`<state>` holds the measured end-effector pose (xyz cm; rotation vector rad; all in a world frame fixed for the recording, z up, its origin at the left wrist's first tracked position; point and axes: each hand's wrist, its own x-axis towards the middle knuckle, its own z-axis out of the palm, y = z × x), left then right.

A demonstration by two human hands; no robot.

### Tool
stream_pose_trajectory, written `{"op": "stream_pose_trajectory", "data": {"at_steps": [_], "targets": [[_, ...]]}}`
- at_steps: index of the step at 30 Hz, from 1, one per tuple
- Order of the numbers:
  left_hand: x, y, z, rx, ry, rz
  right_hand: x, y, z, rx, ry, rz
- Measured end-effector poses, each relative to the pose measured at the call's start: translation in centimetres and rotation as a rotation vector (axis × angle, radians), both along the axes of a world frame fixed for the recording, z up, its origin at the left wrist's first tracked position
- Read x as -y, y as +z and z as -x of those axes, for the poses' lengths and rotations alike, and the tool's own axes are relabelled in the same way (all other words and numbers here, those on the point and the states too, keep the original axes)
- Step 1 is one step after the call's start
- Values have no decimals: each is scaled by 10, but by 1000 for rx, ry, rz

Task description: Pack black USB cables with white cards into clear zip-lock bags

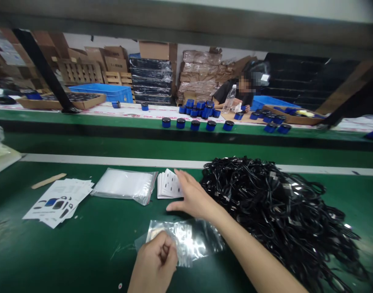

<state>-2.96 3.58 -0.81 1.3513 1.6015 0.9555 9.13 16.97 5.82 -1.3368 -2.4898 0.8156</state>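
My left hand point(157, 258) is closed, its curled fingers gripping the near-left part of a clear plastic bag point(182, 240). More flat clear bags point(206, 236) lie under and beside it on the green surface. Thumb and fingers spread, my right hand point(194, 197) is open and reaches to a small stack of white printed cards point(168, 185). Its fingertips are at the stack's right edge; whether they touch it I cannot tell. Left of the cards lies a pack of white sheets in a clear zip bag point(125, 185). Printed leaflets point(58, 203) are fanned out farther left.
A big heap of black cables point(271, 203) fills the right side. A wooden stick point(49, 180) lies at left. Blue jars with black lids point(195, 125) line the raised ledge. Beyond it a person point(238, 91) works near a plastic bottle point(230, 99). A shelf beam point(186, 24) crosses overhead.
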Motion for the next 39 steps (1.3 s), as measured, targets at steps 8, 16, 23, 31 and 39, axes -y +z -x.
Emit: {"op": "stream_pose_trajectory", "data": {"at_steps": [8,16,23,31,39], "targets": [[1,-3,1,-5,-6,-52,-34,-8,18,48,267,65],[1,-6,-1,11,-2,-83,-16,4,1,-43,-23,35],[2,-10,0,12,1,-90,0,13,30,64,-182,134],[2,-14,0,44,22,-65,-23,-12,11,-38,-160,245],[1,-1,0,67,45,11,-10,5,-9,-162,-247,108]]}}
